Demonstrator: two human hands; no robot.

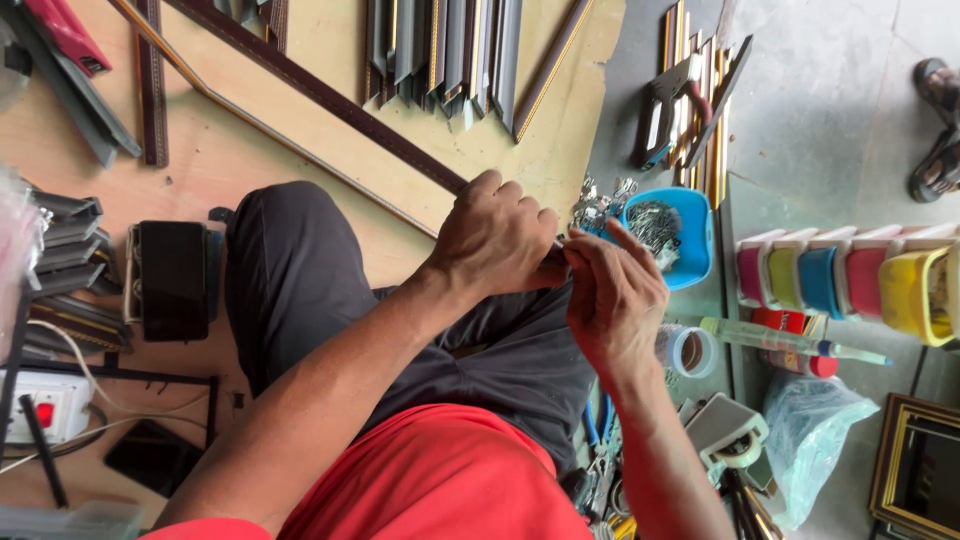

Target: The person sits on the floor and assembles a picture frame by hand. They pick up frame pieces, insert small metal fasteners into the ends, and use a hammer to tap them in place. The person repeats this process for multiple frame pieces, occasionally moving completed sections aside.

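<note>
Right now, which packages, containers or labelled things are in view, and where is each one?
Blue tub: before the right hand, square, holds metal clips.
Row of small tubs: far right, pink, green, blue, red, yellow.
Clear plastic bag: lower right, crumpled.
Red-capped glue bottle: right, lying down.

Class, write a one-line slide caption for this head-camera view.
Seated on a wooden board, a person's left hand and right hand work together beside a blue tub of metal clips.

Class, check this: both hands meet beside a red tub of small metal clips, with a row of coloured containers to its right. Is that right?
Not quite. The tub is blue, not red, as the head view shows. The left hand and right hand do meet beside it, and the coloured containers stand to its right.
</note>
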